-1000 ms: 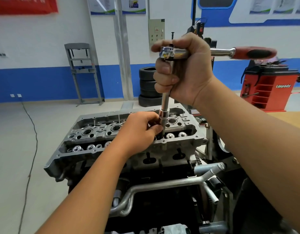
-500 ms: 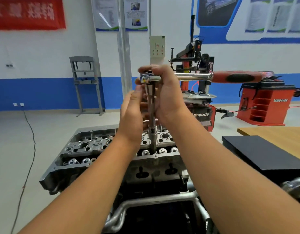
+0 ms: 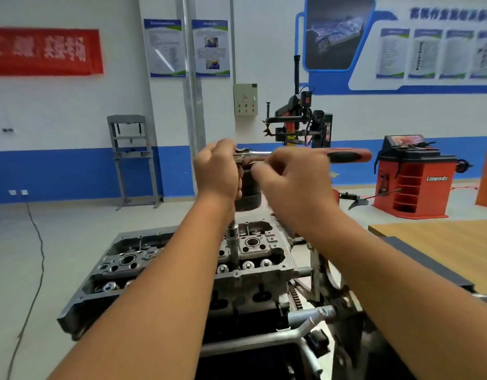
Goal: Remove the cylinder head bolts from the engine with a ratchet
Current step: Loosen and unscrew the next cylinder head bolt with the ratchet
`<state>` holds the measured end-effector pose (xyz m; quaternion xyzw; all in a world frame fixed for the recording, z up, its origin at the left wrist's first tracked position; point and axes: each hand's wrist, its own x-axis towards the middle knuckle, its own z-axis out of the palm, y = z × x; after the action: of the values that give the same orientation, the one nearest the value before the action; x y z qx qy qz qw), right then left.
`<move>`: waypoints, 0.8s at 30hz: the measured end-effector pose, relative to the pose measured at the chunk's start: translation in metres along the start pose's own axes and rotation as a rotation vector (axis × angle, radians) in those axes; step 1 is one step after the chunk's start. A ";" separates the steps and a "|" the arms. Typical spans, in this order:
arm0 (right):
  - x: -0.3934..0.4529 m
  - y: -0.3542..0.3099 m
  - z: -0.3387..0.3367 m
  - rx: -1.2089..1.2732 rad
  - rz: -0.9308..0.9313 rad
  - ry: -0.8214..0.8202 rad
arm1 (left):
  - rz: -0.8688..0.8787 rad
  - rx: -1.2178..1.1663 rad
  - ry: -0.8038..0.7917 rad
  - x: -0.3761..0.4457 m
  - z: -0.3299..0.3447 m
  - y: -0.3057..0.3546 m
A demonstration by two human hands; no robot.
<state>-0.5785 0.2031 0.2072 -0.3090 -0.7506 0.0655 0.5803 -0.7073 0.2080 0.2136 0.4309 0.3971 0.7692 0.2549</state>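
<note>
Left hand [image 3: 217, 171] risen to ratchet [image 3: 291, 154] head, both hands' fingers [image 3: 267, 170] grasping it, right hand [image 3: 297, 182] blurred

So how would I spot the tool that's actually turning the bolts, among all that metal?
Start at the grey cylinder head in the middle of the picture. A slim chrome extension bar rises straight up from it, between the two forearms. At its top, held by both hands, sits the ratchet: it is the only shiny bar lying level, and it alone has a red-and-black handle, pointing right.

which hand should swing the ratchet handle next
Right, probably. The right hand already sits on the ratchet shaft beside its red grip; the left hand is at the head, steadying the extension.
</note>
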 end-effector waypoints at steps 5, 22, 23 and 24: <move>0.051 -0.001 -0.023 -0.437 -0.307 0.044 | -0.033 -0.031 -0.107 -0.005 -0.006 0.003; 0.017 -0.012 -0.033 -0.823 0.071 -0.272 | -0.042 -0.020 0.019 -0.033 0.012 0.016; 0.007 -0.019 -0.032 -0.860 0.057 -0.274 | -0.050 -0.031 0.018 -0.035 0.012 0.016; -0.003 -0.027 -0.029 -0.890 0.042 -0.279 | -0.063 -0.041 0.012 -0.036 0.011 0.017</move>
<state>-0.5623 0.1729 0.2263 -0.5314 -0.7702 -0.2102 0.2832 -0.6810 0.1767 0.2143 0.4084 0.3961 0.7713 0.2853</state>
